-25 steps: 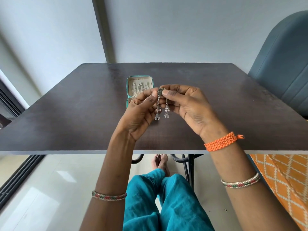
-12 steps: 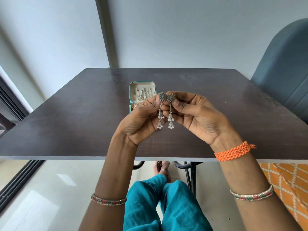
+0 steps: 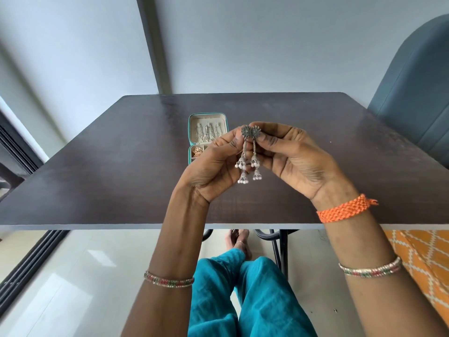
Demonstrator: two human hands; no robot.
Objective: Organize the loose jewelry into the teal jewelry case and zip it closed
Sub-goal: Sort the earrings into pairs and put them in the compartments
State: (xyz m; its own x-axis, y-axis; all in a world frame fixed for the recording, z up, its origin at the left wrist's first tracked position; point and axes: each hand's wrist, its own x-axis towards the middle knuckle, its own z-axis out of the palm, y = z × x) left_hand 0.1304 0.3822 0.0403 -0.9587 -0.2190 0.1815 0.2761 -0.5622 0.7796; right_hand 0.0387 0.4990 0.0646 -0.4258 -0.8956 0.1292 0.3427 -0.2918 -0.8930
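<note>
The teal jewelry case (image 3: 190, 127) lies open on the dark table, its cream lid holding silver chains and its lower half showing a gold piece (image 3: 197, 151). In front of it, above the table, I hold a pair of silver dangle earrings side by side. My left hand (image 3: 213, 166) pinches the left earring (image 3: 243, 155) by its round top. My right hand (image 3: 296, 159) pinches the right earring (image 3: 255, 154) the same way. Their bell-shaped drops hang freely between my palms. My hands hide most of the case's lower half.
The dark table (image 3: 121, 171) reaches from the near edge to the wall. A blue-grey chair (image 3: 413, 98) stands at the back right. An orange patterned cushion (image 3: 422, 263) lies at my right, and my legs in teal trousers (image 3: 243, 293) are below the table.
Both hands have turned the earrings from a bunched hold to side by side with their round tops facing me. The view has tilted a little, so the table sits lower in frame.
</note>
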